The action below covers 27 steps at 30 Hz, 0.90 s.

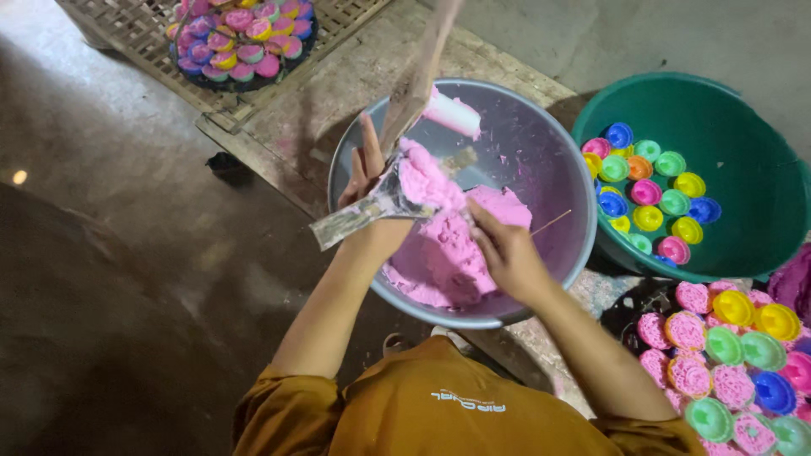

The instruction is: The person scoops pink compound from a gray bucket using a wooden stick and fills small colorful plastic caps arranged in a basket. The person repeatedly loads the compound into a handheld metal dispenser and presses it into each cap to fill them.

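At far left we note a bare, dark concrete floor [127, 279]. At the top left, a round tray of small multicoloured moulded cakes [241, 38] rests on a woven bamboo mat [127, 25], which lies on a worn wooden surface [338, 93].

Moving right, we record the left hand [367, 181] raised over the near-left rim of a large round grey metal basin [553, 152]. Its fingers are extended upward while the palm and thumb grip a flat metal scraper [380, 207], which carries a lump of pink dough. A wooden stick [418, 76] stands tilted from the basin toward the top edge of the view; we cannot tell what supports it.

Inside the basin lies a mass of soft pink dough [448, 262], heaped toward the near side, with smears on the walls and a pale pink block against the far wall.

The right hand [507, 249] rests on the dough, fingers curled and pressed into it just beside the scraper; it grasps dough only. A thin stick lies just beyond it.

Further right stands a green plastic tub [735, 127] holding small round plastic moulds in assorted colours [646, 194]. At the lower right we observe more pink moulded cakes and coloured moulds [726, 363] crowded together.
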Tool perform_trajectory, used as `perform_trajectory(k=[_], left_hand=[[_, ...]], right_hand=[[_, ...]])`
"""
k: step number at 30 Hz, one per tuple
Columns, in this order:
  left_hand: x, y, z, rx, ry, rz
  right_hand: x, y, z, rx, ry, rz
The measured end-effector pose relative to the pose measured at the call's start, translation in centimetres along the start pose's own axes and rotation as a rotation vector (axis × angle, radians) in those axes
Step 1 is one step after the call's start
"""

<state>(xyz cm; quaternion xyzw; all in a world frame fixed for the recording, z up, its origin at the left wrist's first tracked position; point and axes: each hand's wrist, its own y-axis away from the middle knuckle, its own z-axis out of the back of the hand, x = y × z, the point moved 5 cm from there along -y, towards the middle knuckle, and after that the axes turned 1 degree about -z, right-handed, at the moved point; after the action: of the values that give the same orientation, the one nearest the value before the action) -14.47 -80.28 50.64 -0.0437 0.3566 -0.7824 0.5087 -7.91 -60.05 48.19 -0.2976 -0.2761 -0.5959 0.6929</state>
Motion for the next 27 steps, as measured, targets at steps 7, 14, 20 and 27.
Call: perform_trajectory(k=[7, 14, 20, 27], left_hand=[[9.4, -3.5, -3.6, -0.125, 0.537, 0.23], [5.4, 1.0, -10.6, 0.292, 1.446, 0.831], [-22.3, 13.9, -10.6, 1.222, 2.045, 0.769], [-40.3, 11.9, -4.8, 0.723, 1.181, -0.473]], right_hand=[[-0.4, 1.8, -4.5, 0.251, -0.053, 0.111], [-2.1, 2.1, 1.6, 0.161, 0.052, 0.043], [-4.4, 12.3, 15.0, -0.264, -1.364, 0.344], [-7.3, 32.6, 29.9, -0.347, -0.486, 0.452]])
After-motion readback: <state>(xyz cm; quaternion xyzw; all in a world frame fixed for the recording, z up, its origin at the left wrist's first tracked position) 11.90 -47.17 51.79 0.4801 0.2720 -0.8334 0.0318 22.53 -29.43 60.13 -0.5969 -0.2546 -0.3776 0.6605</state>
